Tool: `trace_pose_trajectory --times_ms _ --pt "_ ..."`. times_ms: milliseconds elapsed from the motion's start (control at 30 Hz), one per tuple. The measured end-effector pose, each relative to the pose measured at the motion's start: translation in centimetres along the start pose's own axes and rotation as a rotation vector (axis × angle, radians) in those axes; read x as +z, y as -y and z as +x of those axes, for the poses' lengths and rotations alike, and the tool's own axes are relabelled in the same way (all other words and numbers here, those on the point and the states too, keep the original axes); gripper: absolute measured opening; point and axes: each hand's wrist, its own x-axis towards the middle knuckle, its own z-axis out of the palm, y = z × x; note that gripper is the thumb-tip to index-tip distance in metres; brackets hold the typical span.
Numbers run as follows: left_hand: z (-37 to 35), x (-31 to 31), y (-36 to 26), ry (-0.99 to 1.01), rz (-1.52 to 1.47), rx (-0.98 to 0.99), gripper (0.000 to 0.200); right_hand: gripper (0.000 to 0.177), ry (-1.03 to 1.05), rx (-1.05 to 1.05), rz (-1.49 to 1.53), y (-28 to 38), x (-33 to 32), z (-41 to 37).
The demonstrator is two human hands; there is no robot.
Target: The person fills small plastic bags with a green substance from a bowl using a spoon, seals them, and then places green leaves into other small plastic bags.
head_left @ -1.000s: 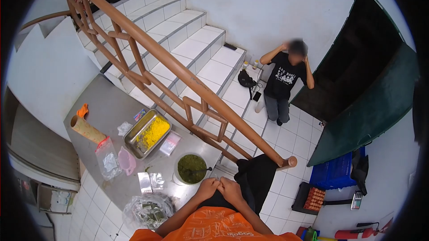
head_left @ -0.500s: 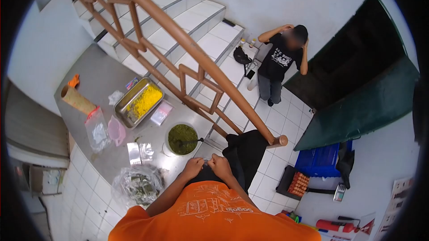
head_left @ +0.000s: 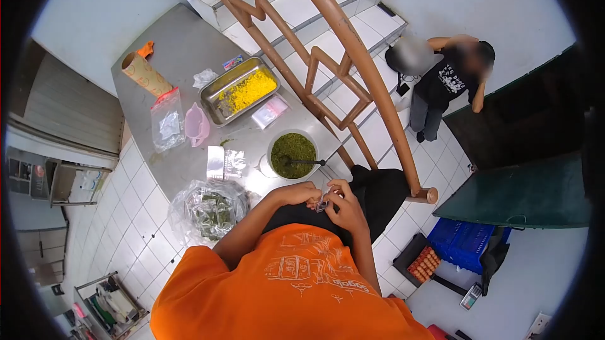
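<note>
Close to my body, my left hand (head_left: 297, 194) is closed on a small clear plastic bag (head_left: 322, 202). The fingers of my right hand (head_left: 345, 204) pinch the same bag from the other side. Just beyond them sits a white bowl of green chopped food (head_left: 293, 151), a dark-handled spoon (head_left: 312, 162) standing in it. Small clear bags (head_left: 225, 163) lie left of the bowl, near a large plastic bag (head_left: 208, 211) with green packets inside. Farther back are a metal tray (head_left: 211, 107) of yellow shreds, a pink cup (head_left: 196, 126) and a pack of clear bags (head_left: 270, 112).
The steel table (head_left: 167, 37) also bears a cardboard tube (head_left: 146, 74) and a zip bag (head_left: 167, 122). A brown railing (head_left: 353, 44) borders it on the right. Beyond, a person (head_left: 447, 81) stands by the stairs. Eggs (head_left: 424, 264) and a blue crate (head_left: 457, 245) are at right.
My view has turned, so the table and bowl appear farther right. My hands have shifted from fists held close together to my right fingers pinching the small bag, which shows more plainly.
</note>
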Motion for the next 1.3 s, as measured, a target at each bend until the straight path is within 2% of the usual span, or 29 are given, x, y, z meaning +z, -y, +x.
trace_pose_trajectory --times_ms 100,200,300,400,433,467,533,567,667,733,867,900,933,1000,1067,1133,1167,1200,1267,1300 --pt "-0.1 -0.8 -1.0 0.095 0.045 -0.025 0.036 0.017 0.003 -0.004 -0.002 0.4 -1.3 0.2" --pt "0.5 -0.6 -0.4 0.156 -0.087 -0.062 0.037 0.018 0.017 -0.036 -0.012 1.0 -2.0 0.5" --pt "1.0 -1.0 0.3 0.14 -0.012 -0.064 0.038 0.022 0.006 -0.036 -0.007 0.3 -1.8 0.3" --pt "1.1 -0.1 0.2 -0.059 -0.132 0.076 0.041 0.021 -0.105 0.083 0.096 -0.3 -1.8 0.0" --pt "0.8 0.1 -0.2 -0.068 -0.045 0.142 0.047 0.02 -0.159 0.108 0.08 -0.6 -1.8 0.0" --pt "0.9 0.2 -0.3 -0.077 -0.037 0.177 0.04 0.019 -0.214 0.135 0.065 -0.9 -1.7 0.0" --pt "-0.7 1.5 -2.6 -0.111 0.23 0.314 0.035 0.019 -0.286 0.197 0.078 -1.7 -1.6 0.0" --pt "-1.1 2.0 -4.2 -0.175 0.324 0.278 0.038 0.02 -0.304 0.236 0.105 -2.2 -1.4 -0.1" --pt "0.0 1.7 -3.1 -0.341 0.52 0.351 0.022 0.024 -0.322 0.295 0.174 -3.0 -1.4 -0.5" --pt "-0.5 1.6 -4.0 -0.342 0.484 0.288 0.017 0.024 -0.292 0.296 0.165 -3.2 -2.0 -0.5" --pt "0.1 0.2 -2.6 -0.405 0.483 0.311 0.02 0.021 -0.304 0.385 0.219 -3.3 -2.5 -0.8" --pt "-0.1 0.4 -3.3 -0.402 0.495 0.28 0.026 0.02 -0.34 0.377 0.205 -3.5 -2.1 -0.6" --pt "-0.6 0.4 -4.5 -0.291 0.547 0.233 0.04 0.019 -0.375 0.372 0.193 -3.6 -1.7 -0.8" --pt "-0.8 0.1 -4.2 -0.152 0.3 0.128 0.052 0.016 -0.304 0.316 0.261 -4.3 -1.1 -1.4" --pt "-0.3 -0.8 -3.5 0.014 0.047 0.26 0.068 0.014 -0.207 0.305 0.406 -4.6 -0.7 -1.7" --pt "-0.1 -0.6 -3.5 0.016 -0.107 0.308 0.074 0.017 -0.109 0.303 0.508 -4.8 -0.3 -2.1" --pt "0.4 -0.7 -2.8 -0.037 -0.087 0.279 0.073 0.018 -0.092 0.289 0.559 -4.8 0.1 -2.3" --pt "0.8 -0.8 -2.0 -0.071 -0.027 0.284 0.053 0.02 -0.073 0.272 0.605 -5.0 0.3 -2.2" --pt "1.4 -1.2 -0.6 -0.07 0.086 0.31 0.05 0.022 -0.047 0.271 0.728 -4.9 0.7 -1.7" --pt "1.4 -1.4 -0.2 -0.047 0.013 0.309 0.038 0.023 -0.041 0.289 0.808 -4.7 0.8 -1.6"
